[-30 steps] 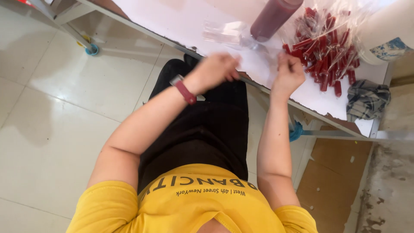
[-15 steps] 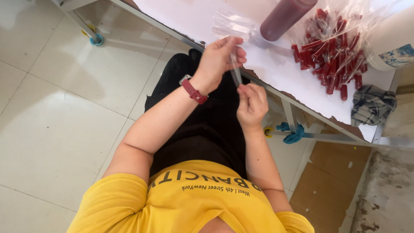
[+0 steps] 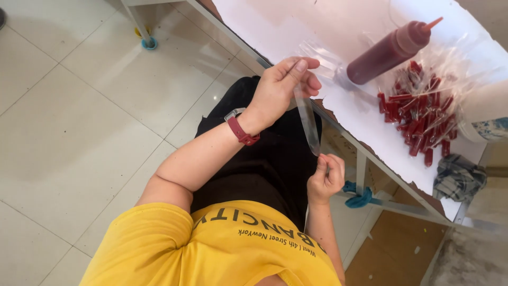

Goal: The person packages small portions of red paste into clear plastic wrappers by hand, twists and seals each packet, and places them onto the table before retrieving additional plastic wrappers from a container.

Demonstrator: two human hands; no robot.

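Observation:
My left hand (image 3: pixel 280 90), with a red watch on its wrist, pinches the upper end of a narrow clear plastic sleeve (image 3: pixel 308 119). My right hand (image 3: pixel 325 177) pinches the sleeve's lower end, just above my lap in black trousers. The sleeve hangs stretched between both hands in front of the table edge and looks empty. On the white table top (image 3: pixel 275 21) lies a squeeze bottle (image 3: pixel 389 50) of dark red sauce with a red nozzle. Beside it is a pile of small red-filled packets (image 3: pixel 420 114) inside a clear bag.
More clear plastic sleeves (image 3: pixel 323 55) lie by the bottle. A white container (image 3: pixel 487 114) stands at the right edge and a checked cloth (image 3: pixel 457 180) lies below it. A blue tie (image 3: pixel 360 198) wraps the table frame. A table leg (image 3: pixel 143 32) stands on the tiled floor.
Both hands have come off the table top toward my lap. My right hand left the red packets and dropped to the sleeve's lower end, while my left hand holds the upper end.

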